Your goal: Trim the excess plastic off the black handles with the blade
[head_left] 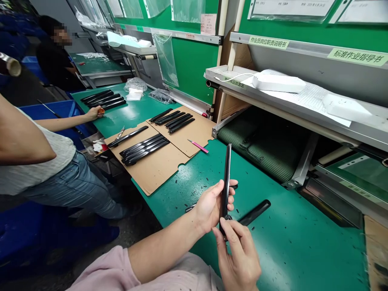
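A long, glossy black plastic strip (226,169) stands nearly upright above the green table, wrapped by the fingers of my left hand (209,206). At its lower end my right hand (239,258) is closed, thumb and fingertips pinching the strip beside a small round black part (228,218). Whether that round part belongs to the strip I cannot tell. Behind my hands another black strip (257,211) with a rounded end lies on the table, partly hidden by my fingers. The tip of a further dark piece (190,207) shows left of my left wrist.
Black strips (144,148) lie in rows on brown cardboard (157,173), with a pink pen-like tool (198,146) at its edge. Small black scraps dot the green table (303,242). A co-worker's hand (96,113) is at the far left; a shelf (273,97) overhangs the right.
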The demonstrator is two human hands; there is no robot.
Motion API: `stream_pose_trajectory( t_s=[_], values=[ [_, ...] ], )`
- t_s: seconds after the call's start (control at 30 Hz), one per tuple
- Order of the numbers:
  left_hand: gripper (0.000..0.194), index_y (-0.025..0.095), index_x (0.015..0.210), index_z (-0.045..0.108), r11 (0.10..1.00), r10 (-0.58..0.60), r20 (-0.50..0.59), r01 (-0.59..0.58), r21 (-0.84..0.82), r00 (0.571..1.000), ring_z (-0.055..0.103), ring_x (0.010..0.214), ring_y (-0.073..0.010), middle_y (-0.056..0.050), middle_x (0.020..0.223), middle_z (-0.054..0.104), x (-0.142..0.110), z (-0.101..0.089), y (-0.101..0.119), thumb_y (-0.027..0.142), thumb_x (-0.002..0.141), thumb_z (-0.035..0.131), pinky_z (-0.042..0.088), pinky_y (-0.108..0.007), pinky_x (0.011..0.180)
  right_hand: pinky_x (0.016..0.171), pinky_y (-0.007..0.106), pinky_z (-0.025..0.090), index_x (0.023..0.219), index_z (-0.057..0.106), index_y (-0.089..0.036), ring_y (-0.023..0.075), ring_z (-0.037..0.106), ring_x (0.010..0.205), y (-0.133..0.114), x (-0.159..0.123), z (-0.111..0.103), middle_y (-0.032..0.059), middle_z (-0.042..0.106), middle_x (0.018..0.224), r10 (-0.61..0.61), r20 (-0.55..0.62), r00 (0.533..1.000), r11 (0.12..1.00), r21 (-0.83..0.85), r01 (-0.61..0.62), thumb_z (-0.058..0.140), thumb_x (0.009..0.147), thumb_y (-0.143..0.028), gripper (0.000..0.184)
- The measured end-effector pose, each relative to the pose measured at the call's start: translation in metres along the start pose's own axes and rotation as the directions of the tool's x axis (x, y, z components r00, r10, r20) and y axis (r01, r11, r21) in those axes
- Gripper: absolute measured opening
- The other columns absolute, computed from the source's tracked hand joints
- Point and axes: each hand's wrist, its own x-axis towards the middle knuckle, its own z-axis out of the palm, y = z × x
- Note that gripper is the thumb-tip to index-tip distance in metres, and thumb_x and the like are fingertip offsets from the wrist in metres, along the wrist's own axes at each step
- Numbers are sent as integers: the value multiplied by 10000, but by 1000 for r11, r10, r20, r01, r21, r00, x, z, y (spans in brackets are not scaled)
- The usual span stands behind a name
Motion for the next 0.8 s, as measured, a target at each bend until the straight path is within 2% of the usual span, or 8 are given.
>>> stream_pose_trajectory(
  t_s=[0.33, 0.47, 0.53, 0.57, 0.6, 0.67, 0.73, 0.8],
  values=[
    [346, 107, 1101, 643, 996, 49, 20, -51, 75, 999, 478, 595, -58, -38, 854, 512, -3, -1, -3, 368, 957, 466, 414, -183, 518, 692, 314, 523, 1182, 618, -163, 184, 608, 794, 3, -6, 3, 101, 619, 941, 9, 18, 1000, 1000, -19, -9, 655, 862, -90, 330],
    [405, 162, 1185, 571, 935, 159, 64, -171, 309, 985, 437, 507, -64, 13, 747, 501, 2, -8, 3, 463, 925, 493, 377, -206, 475, 719, 313, 530, 1197, 602, -160, 192, 622, 827, 5, -9, 6, 111, 635, 962, 0, 72, 997, 1000, -28, 3, 606, 907, -136, 290],
    [444, 184, 1205, 542, 755, 353, 88, -339, 560, 932, 374, 453, -73, 58, 623, 434, 11, -17, 20, 511, 909, 494, 314, -210, 444, 722, 306, 531, 1197, 600, -156, 195, 629, 837, 6, -11, 6, 112, 645, 969, -21, 113, 993, 1000, -18, 24, 584, 927, -170, 271],
    [438, 188, 1182, 547, 593, 475, 110, -410, 693, 873, 363, 455, -79, 69, 587, 402, 16, -24, 30, 520, 900, 502, 293, -212, 451, 717, 301, 531, 1192, 603, -157, 194, 631, 836, 7, -12, 7, 110, 648, 969, -23, 125, 992, 1000, -15, 25, 583, 929, -182, 265],
    [415, 189, 1144, 557, 401, 585, 143, -438, 804, 798, 371, 475, -87, 72, 573, 389, 22, -32, 42, 517, 893, 513, 285, -216, 471, 712, 298, 528, 1180, 610, -162, 191, 634, 829, 7, -13, 7, 105, 651, 966, -16, 128, 992, 1000, -18, 18, 590, 926, -186, 255],
    [342, 193, 1059, 568, 61, 713, 208, -355, 933, 669, 415, 534, -104, 62, 592, 412, 32, -53, 64, 483, 878, 542, 293, -227, 527, 694, 290, 522, 1135, 635, -184, 183, 639, 803, 7, -15, 7, 91, 655, 952, 17, 105, 994, 999, -36, -13, 612, 913, -184, 223],
    [252, 205, 990, 563, -110, 730, 227, -218, 970, 644, 449, 566, -123, 50, 616, 442, 38, -78, 79, 409, 843, 578, 305, -241, 564, 661, 278, 517, 1091, 659, -207, 175, 645, 774, 6, -16, 7, 77, 662, 935, 47, 76, 996, 997, -60, -42, 629, 904, -191, 191],
    [157, 210, 872, 556, -156, 705, 212, -144, 977, 677, 445, 548, -130, 52, 589, 424, 39, -104, 86, 293, 759, 625, 303, -249, 563, 615, 265, 512, 1066, 676, -216, 172, 653, 750, 5, -17, 8, 72, 671, 924, 60, 74, 995, 996, -72, -54, 630, 907, -227, 165]
  ],
)
